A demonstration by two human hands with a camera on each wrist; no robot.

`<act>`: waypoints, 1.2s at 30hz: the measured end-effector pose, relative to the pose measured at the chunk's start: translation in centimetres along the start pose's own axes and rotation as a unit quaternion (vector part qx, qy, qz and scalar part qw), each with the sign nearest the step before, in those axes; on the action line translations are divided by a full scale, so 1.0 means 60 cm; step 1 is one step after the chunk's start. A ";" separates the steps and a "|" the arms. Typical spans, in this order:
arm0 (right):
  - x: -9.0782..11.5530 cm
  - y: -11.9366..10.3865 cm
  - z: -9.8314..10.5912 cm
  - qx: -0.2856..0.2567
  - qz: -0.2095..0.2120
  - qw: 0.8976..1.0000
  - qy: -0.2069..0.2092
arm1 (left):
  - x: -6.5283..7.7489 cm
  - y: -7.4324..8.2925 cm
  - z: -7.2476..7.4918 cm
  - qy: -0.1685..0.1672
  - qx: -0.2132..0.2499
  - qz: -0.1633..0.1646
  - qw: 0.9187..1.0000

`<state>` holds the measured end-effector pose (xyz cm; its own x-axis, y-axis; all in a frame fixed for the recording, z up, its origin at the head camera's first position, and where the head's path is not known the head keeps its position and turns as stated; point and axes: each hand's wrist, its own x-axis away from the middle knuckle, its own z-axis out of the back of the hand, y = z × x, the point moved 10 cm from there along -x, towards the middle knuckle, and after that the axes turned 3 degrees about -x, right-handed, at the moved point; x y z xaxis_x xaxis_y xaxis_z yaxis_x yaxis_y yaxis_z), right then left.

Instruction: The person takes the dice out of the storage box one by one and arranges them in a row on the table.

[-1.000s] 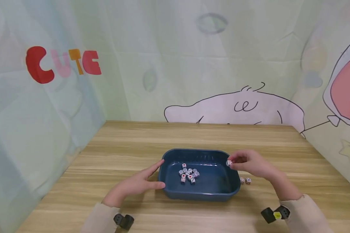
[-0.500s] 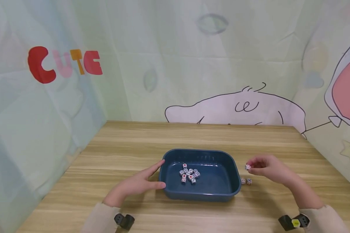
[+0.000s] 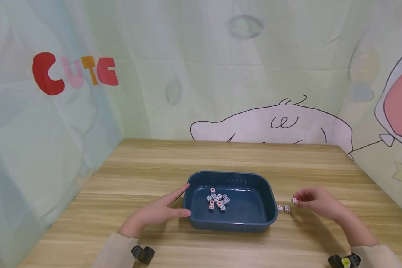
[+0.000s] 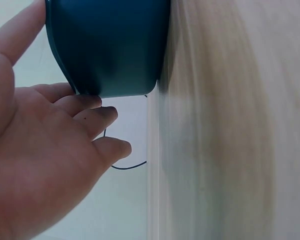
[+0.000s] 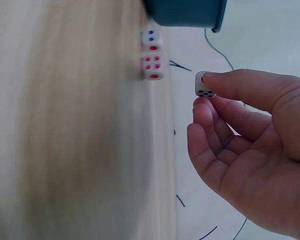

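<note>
My right hand (image 3: 319, 202) pinches a white die (image 5: 205, 85) between thumb and fingers, above the table to the right of the tray. Two more dice stand side by side on the wood near the tray's right end, the near one (image 3: 280, 209) close to its wall and the other die (image 3: 287, 209) just right of it. At the left end of the dark blue tray (image 3: 232, 226), my left hand (image 3: 157, 211) touches the rim with thumb and fingers spread. Inside the tray, left of its middle, several white dice (image 3: 216, 200) lie in a loose cluster.
The wooden table (image 3: 147, 163) reaches back to a pale printed cloth (image 3: 160, 67) hanging behind and at both sides. Each wrist carries a small black camera, the left camera (image 3: 143, 254) near the table's front.
My right hand has carried the die from over the tray's right rim out to the right and lower, toward the two dice on the table. The left hand stays at the tray.
</note>
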<state>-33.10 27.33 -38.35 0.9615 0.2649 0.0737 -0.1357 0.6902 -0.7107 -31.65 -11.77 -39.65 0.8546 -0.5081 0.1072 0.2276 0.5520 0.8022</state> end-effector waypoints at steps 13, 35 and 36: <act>-0.004 0.017 -0.021 -0.001 0.016 0.999 -0.029 | 0.001 -0.001 0.000 0.001 0.001 0.005 1.000; -0.003 0.019 -0.028 0.012 0.019 0.999 -0.037 | 0.002 0.000 0.000 0.002 -0.003 -0.004 1.000; -0.003 0.018 -0.028 0.012 0.020 0.999 -0.038 | 0.002 0.000 0.000 0.002 -0.003 -0.005 1.000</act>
<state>-33.03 26.88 -40.32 0.9341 0.3432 0.0987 -0.1813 0.6939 -0.6969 -31.56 -11.82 -39.61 0.8542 -0.5106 0.0977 0.2384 0.5518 0.7992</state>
